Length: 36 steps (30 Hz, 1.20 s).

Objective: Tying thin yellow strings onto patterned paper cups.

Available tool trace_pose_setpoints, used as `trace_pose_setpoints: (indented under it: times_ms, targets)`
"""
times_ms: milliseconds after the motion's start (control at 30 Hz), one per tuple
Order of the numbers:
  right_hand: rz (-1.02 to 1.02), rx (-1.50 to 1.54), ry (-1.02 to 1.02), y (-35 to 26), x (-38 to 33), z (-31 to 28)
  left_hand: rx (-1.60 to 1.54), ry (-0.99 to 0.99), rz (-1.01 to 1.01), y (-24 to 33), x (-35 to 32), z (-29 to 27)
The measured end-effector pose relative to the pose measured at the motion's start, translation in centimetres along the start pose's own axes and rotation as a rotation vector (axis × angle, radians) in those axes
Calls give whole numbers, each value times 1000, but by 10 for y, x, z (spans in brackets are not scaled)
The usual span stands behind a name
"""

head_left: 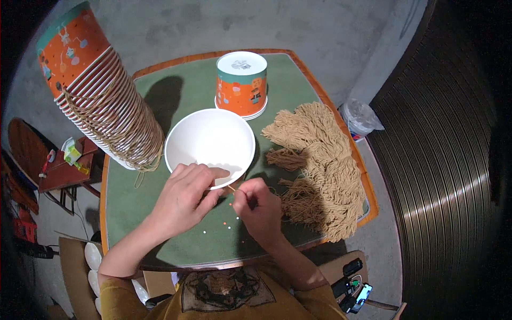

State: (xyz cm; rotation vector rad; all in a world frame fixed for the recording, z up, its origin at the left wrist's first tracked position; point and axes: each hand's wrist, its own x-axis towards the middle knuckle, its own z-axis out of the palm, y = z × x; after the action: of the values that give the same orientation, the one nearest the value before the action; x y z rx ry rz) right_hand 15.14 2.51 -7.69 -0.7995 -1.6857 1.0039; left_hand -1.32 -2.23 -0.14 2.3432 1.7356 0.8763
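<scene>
An open white paper cup (210,143) lies on the green tabletop (176,96), its mouth facing me. My left hand (184,200) grips the cup's near rim with thumb and fingers. Right beside it, my right hand (258,208) pinches a thin tan cord (232,189) that runs to the cup's rim. A heap of tan cord bundles (322,160) lies to the right of my right hand.
A tall leaning stack of orange patterned cups (98,90) with cord handles stands at the left. Another short stack of upside-down orange cups (241,84) sits at the back. Small paper dots (224,224) dot the felt. A small wooden stool (58,173) stands left of the table.
</scene>
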Motion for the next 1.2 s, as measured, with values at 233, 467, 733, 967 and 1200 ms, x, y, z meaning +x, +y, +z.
trace_pose_setpoints:
  times_ms: [233,467,733,967,1200]
  targets:
    - [-5,-7,47,6,-1,7,-38,-55,-4,3,2,-6]
    - [15,-6,64,11,-2,12,-259,-419,-87,-20,29,-15]
    - [13,-40,27,8,1,8,-262,-644,-176,-19,47,-17]
    - [17,-28,-47,7,9,-6,-193,-509,-166,-20,41,-20]
    - [61,-91,-54,1,4,1,-416,-683,-120,-33,45,-21]
